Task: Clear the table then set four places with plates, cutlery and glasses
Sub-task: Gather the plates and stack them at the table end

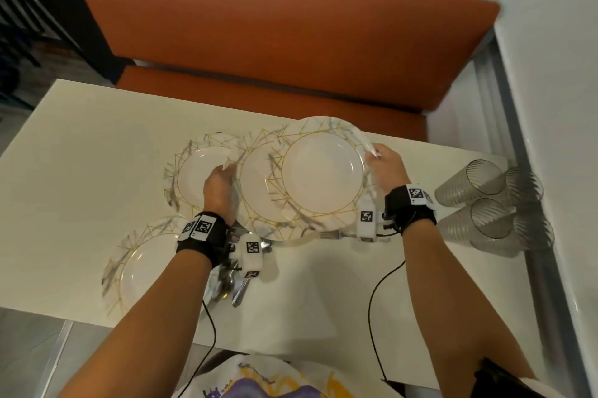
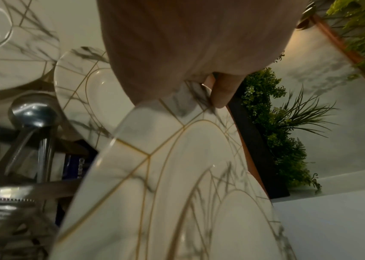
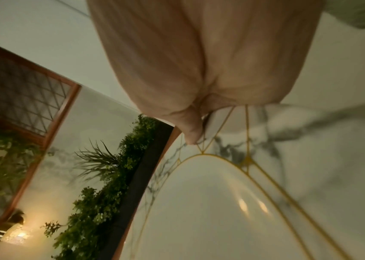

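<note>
White glossy table [image 1: 97, 151] butts an orange padded bench [image 1: 259, 25]; white wall on the right. Four round marble-print plates with gold lines. Top plate [image 1: 322, 175] is raised and tilted; right hand [image 1: 385, 167] pinches its right rim, left hand [image 1: 220, 184] curls round the left rim of the plate below [image 1: 255, 184]. Two more plates [image 1: 197, 171] [image 1: 139, 268] lie flat to the left. Four ribbed clear glasses [image 1: 492, 206] are clustered by the wall. Left wrist view alone shows spoons [image 2: 32, 114] and a serrated knife [image 2: 3, 200]; wrist views also show green foliage [image 3: 110, 176].
</note>
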`<state>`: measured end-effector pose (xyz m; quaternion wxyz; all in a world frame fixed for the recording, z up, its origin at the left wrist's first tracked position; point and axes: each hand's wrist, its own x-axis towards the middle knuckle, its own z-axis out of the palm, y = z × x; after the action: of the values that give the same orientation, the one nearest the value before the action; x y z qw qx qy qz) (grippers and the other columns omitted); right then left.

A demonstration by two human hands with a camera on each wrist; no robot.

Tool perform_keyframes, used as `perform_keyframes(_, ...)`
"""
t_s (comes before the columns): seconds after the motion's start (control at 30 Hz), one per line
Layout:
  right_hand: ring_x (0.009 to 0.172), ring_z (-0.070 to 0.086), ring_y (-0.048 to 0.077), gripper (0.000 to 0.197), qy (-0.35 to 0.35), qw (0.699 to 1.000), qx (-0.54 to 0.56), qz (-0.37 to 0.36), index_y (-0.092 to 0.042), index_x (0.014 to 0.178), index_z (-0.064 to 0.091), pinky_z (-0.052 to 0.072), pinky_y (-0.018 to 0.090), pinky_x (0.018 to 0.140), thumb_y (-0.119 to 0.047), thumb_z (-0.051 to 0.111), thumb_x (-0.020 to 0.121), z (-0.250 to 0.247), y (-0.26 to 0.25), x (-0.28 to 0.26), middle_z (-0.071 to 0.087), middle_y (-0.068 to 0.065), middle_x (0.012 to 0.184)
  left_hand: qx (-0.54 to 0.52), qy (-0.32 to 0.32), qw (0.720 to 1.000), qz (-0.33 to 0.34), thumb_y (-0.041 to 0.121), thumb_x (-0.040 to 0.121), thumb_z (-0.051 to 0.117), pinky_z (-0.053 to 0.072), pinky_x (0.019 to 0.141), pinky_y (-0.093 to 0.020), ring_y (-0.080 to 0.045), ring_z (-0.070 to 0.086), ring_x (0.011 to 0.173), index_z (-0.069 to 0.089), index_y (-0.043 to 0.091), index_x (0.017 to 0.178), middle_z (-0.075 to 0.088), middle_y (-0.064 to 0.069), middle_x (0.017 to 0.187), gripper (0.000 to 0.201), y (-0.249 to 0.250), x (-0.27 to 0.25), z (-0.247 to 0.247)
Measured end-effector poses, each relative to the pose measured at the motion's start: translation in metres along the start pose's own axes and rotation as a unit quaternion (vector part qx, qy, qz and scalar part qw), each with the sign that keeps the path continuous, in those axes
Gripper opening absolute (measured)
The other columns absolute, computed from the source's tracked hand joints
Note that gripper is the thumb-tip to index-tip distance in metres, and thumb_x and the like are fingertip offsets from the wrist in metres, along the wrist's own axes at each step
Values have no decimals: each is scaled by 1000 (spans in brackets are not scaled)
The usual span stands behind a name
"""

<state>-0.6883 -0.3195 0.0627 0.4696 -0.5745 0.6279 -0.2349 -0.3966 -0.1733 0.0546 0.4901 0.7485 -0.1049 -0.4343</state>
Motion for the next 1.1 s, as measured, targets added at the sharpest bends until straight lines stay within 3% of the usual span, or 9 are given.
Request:
perform_keyframes(0.1, 90, 63, 24, 20, -17, 999, 3, 41, -19, 110, 63, 55, 37, 81, -23, 47, 98, 22, 11, -11, 65, 2, 99, -34, 1, 999, -29, 29, 98, 57, 47, 112, -52, -38, 63, 124, 65, 4, 128, 68, -15, 123, 40, 0, 1, 2)
perform_keyframes(0.17, 97, 66, 27, 26, -29, 997, -3, 65, -25, 120, 56, 58, 48, 88, -32, 45, 98, 37, 16, -18, 65, 3, 110, -54, -6, 998, -40, 27, 99, 58, 49, 111, -49, -31, 64, 111, 67, 4, 126, 67, -14, 118, 37, 3, 1, 4)
perform_keyframes(0.3, 122, 59, 29, 43, -50, 997, -6, 50, -30, 143, 46, 52, 53, 101, -32, 44, 100, 60, 9, -32, 57, 5, 139, -83, 15, 994, -64, 13, 100, 53, 41, 60, -27, -16, 39, 62, 49, 18, 73, 42, 2, 71, 28, 4, 6, 8)
perform_keyframes(0.37, 135, 49, 27, 44, -30, 998, -11, 48, -25, 148, 43, 44, 48, 111, -26, 43, 104, 66, 1, -35, 48, 5, 151, -93, 25, 993, -62, 11, 98, 49, 36, 70, -32, -14, 30, 60, 40, 24, 75, 36, 5, 72, 27, 2, 4, 8)
perform_keyframes(0.5, 138, 47, 27, 44, 34, 997, 20, 65, -21, 149, 45, 43, 41, 112, -19, 44, 105, 75, -6, -33, 47, 6, 151, -116, 9, 993, -4, 31, 99, 57, 49, 94, -44, -16, 61, 98, 56, 32, 117, 65, -17, 122, 18, -7, -9, 10)
perform_keyframes(0.6, 134, 51, 27, 43, 65, 995, 35, 60, -19, 148, 44, 43, 37, 106, -17, 44, 105, 85, -14, -34, 51, 7, 148, -102, -30, 994, 4, 38, 89, 68, 36, 115, -67, -51, 46, 139, 54, 60, 122, 46, -30, 152, 42, -17, -18, 10)
perform_keyframes(0.77, 135, 49, 27, 42, 77, 995, 43, 40, -18, 148, 43, 42, 33, 104, -16, 44, 106, 114, -27, -45, 49, 7, 150, -135, 39, 990, 30, 25, 96, 70, 57, 73, -41, -19, 62, 74, 47, 37, 130, 67, -12, 100, 43, -23, -18, -12)
perform_keyframes(0.9, 133, 51, 29, 43, 68, 995, 62, 44, -19, 149, 40, 46, 38, 105, -16, 43, 106, 154, -43, -60, 49, 8, 149, -156, 68, 985, 18, 47, 87, 75, 47, 110, -60, -41, 52, 139, 46, 57, 141, 54, -11, 152, 62, -22, -8, -39)
perform_keyframes(1.1, 132, 53, 25, 42, -19, 999, 28, 2, -25, 147, 45, 47, 42, 108, -33, 42, 106, 219, -74, -63, 55, 6, 145, -94, 152, 982, 63, 63, 78, 74, 43, 104, -75, -53, 47, 138, 49, 70, 130, 58, -11, 149, 58, -29, 58, -116)
